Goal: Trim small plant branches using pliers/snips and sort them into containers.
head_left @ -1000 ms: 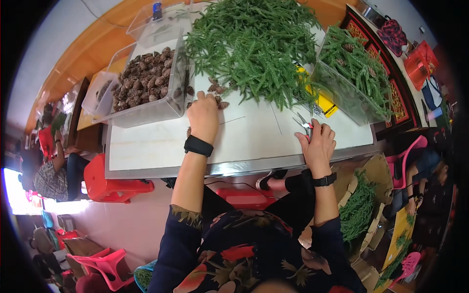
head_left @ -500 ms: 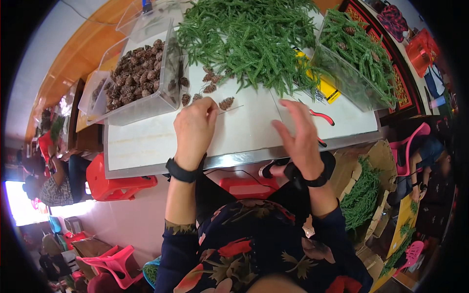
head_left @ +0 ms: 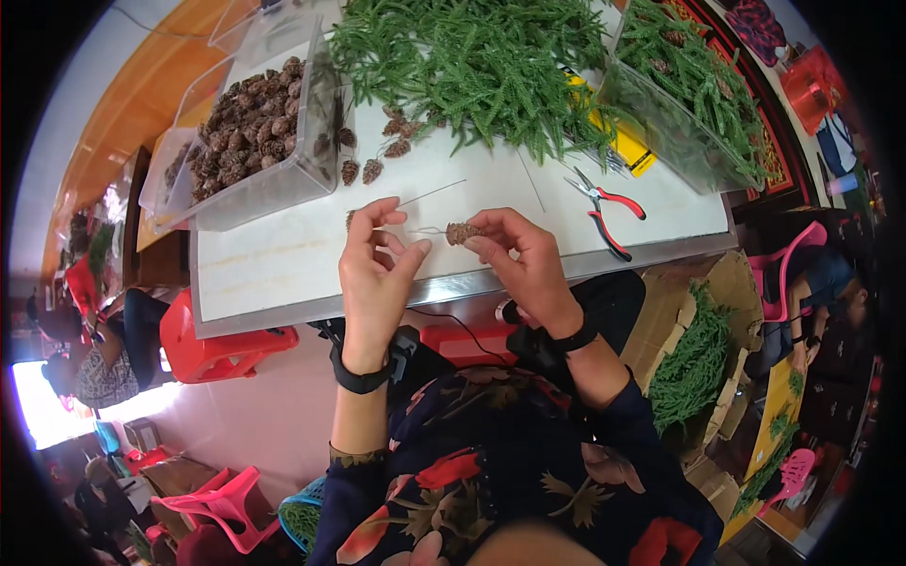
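Between the thumb and fingertips of my right hand (head_left: 528, 269) is a small brown pine cone (head_left: 461, 233). A thin wire (head_left: 427, 230) sticks out from its left end toward my left hand. My left hand (head_left: 373, 283) is open, palm turned inward, thumb and fingers apart just left of that wire's end. Past its fingertips another thin wire (head_left: 434, 192) slants across the white tabletop (head_left: 274, 283). Part of a second pine cone (head_left: 350, 219) shows behind my left fingers. Red-and-black pliers (head_left: 604, 208) lie with jaws spread to the right of my hands.
A clear bin of pine cones (head_left: 250, 127) stands at the far left, with loose wired cones (head_left: 372, 171) beside it. Green artificial sprigs (head_left: 472, 71) heap the far side. Another bin (head_left: 694, 141) holds more greenery at right, near a yellow packet (head_left: 634, 153). A straight wire (head_left: 533, 181) lies mid-table.
My right hand has moved left from beside the pliers and now grips the pine cone. My left hand has opened from a closed pinch and turned its palm inward. The view shifted slightly.
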